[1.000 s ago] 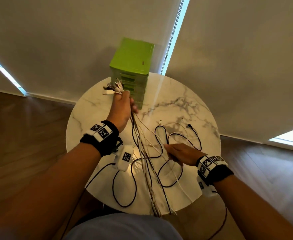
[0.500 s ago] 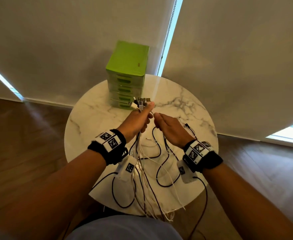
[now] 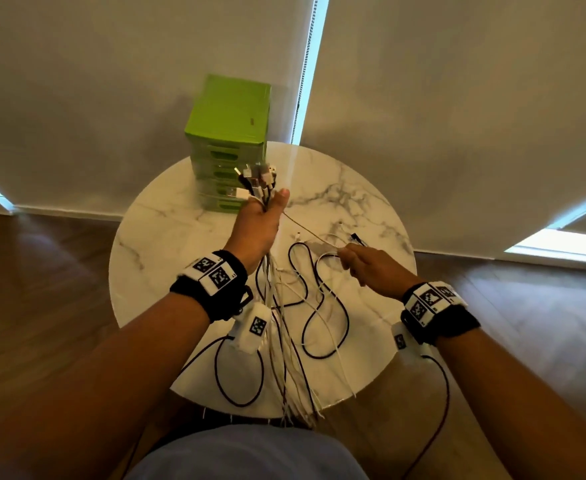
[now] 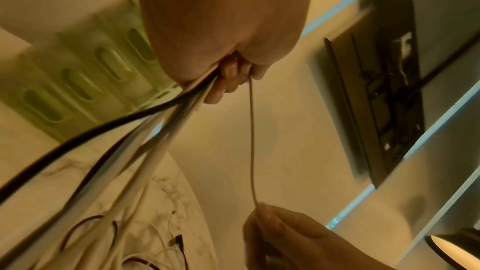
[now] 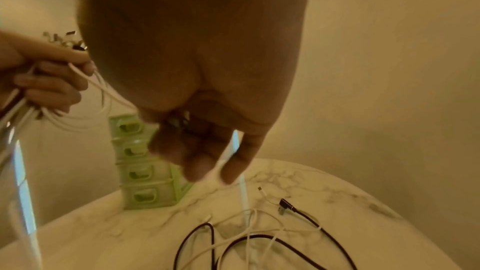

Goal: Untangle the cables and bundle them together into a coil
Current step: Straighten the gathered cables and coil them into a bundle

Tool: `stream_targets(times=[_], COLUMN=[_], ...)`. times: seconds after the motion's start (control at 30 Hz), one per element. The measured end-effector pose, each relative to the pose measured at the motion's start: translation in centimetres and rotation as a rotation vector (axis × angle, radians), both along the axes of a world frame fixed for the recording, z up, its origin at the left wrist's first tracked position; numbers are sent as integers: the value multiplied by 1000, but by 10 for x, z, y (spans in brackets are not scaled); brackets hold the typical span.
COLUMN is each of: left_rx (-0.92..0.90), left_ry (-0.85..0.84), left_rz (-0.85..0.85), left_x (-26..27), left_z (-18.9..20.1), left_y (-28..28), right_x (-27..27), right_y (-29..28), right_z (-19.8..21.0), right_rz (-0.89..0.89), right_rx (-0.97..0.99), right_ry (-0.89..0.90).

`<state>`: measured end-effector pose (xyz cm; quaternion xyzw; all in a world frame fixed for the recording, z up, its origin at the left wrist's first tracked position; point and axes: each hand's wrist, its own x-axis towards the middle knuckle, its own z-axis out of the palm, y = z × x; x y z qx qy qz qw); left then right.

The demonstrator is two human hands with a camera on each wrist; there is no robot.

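Note:
My left hand (image 3: pixel 263 216) is raised over the table and grips a bundle of black and white cables (image 3: pixel 284 358). Their plug ends (image 3: pixel 257 178) stick up above the fist, and the rest hangs past the table's near edge. From this fist a thin white cable (image 3: pixel 310 232) runs taut to my right hand (image 3: pixel 364 261), which pinches it. The left wrist view shows the same thin cable (image 4: pixel 252 141) between the left hand (image 4: pixel 233 77) and the right hand (image 4: pixel 272 231). Loose black and white cables (image 3: pixel 322 306) lie looped on the table, with a black angled plug (image 5: pixel 285 205) among them.
A green drawer unit (image 3: pixel 231 143) stands at the back of the round marble table (image 3: pixel 167 237), just behind my left hand. Pale blinds hang behind the table, and wooden floor surrounds it. A black lead (image 3: pixel 239 372) loops from my left wrist camera.
Both hands were together at the plug ends. My right hand has since drawn back to the right, pulling one thin white cable taut out of the bundle. The left hand rose slightly.

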<state>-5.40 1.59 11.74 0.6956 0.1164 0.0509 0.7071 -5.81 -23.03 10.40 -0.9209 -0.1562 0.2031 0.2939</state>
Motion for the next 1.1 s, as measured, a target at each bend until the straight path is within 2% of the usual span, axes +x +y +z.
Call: stream_targets(times=[0.1,0.13,0.2,0.27,0.33,0.4,0.5,0.63,0.73,0.8,0.87,0.93,1.1], left_rx=[90,108,131,132,142,116,-85,-267,-350,-359,-363,-365,-322], left_ry=[-21,-19,-37,-41,-25,-20,11,75,83,97,104,111,117], left_rz=[-147,-198,-289,-366,-432,-485,-546,-592,-670,-692,-689,-683,-639], left_x=[-2,-3,-9,-13,-17,-19,-21,-20,-23,-27,-30,-31,-32], left_z=[4,5,10,10,9,7,8,3,2,2,0,-3,-9], left_y=[-26,-39,-59,-81,-98,-110,-117,-116,-119,-122,-126,-129,-128], right_x=[-6,-11,-24,-38,-52,-61,-74,-106,-133,-139,-138,-132,-119], right_y=[-11,-12,-4,6,7,-4,-47,-110,-124,-116,-99,-77,-34], right_z=[-6,-5,3,9,15,16,-4,-44,-64,-71,-74,-68,-36], right_rz=[25,28,36,-38,-196,-338,-425,-430,-360,-349,-379,-329,-254], right_rx=[-187,-163,46,226,308,311,175,-139,-316,-241,-14,198,382], right_ry=[-173,-209,-172,-138,-186,-246,-267,1,146,92,2,-68,-294])
